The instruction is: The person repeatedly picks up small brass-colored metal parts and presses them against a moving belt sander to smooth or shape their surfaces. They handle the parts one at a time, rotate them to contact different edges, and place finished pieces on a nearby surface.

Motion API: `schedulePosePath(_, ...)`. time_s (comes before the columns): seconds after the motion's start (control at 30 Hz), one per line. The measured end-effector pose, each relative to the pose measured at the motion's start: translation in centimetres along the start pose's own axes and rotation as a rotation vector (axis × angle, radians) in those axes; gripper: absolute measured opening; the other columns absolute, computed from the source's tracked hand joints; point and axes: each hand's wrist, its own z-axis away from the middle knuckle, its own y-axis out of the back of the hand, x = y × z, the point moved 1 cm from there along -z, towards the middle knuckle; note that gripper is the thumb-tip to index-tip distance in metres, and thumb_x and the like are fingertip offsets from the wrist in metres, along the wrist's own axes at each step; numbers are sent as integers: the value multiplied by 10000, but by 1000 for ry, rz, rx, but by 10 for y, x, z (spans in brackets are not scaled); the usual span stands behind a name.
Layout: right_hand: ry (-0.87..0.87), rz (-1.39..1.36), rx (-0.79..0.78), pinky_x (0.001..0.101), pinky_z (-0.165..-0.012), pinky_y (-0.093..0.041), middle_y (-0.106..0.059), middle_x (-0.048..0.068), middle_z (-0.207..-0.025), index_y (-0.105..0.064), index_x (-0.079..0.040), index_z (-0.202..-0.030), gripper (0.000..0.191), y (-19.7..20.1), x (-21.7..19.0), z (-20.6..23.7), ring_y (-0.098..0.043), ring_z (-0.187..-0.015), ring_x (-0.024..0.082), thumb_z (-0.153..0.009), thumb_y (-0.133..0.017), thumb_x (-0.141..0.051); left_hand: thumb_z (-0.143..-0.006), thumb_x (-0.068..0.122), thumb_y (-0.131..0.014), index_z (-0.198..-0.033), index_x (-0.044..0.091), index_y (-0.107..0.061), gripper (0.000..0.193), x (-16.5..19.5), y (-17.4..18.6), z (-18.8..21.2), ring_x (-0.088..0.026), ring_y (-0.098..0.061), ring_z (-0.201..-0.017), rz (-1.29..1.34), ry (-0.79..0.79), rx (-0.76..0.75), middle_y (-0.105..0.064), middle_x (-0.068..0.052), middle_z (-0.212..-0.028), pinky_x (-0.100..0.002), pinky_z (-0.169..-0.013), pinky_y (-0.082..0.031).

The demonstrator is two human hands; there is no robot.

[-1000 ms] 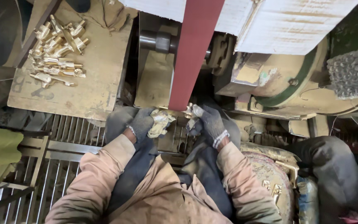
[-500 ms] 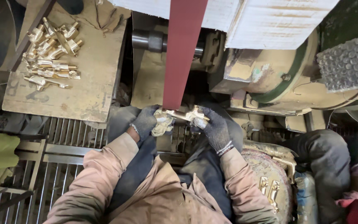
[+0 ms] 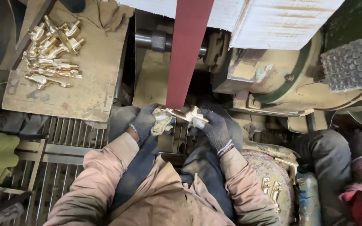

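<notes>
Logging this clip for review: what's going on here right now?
A person in dark knit gloves holds a brass fitting with both hands against the lower end of a red abrasive belt. The left hand grips one end through a pale rag; the right hand grips the other. More brass fittings lie piled on a worn board to the left, and a few sit in a round container on the right.

We see 1 brass fitting (image 3: 184, 114), shiny gold, lying roughly level against the lower end of the red belt (image 3: 187, 54).
</notes>
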Motion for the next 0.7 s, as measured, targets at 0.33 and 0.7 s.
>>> schedulePosePath(0.33,192,382,301,258,-766,-561,-769,79,-996,-712,16,-1187,312,6,-34,108,-697,-865,128,-907,-711,-122,-824,21,-768,-1205,-37,-664,399,-5,0,36,-222,-716,-704,-201,114,-145,-733,-146,-940,-374,-599,-621)
schedulePosePath(0.7,-5,43,975,321,-720,-609,-710,138,-1028,-626,79,-1264,371,131,37,250,-704,-808,230,-939,-694,-85,-862,24,-755,-1060,-9,-729,202,-24,5,24,-168,-686,-661,-456,57,-127,-744,-89,-869,-315,-555,-574)
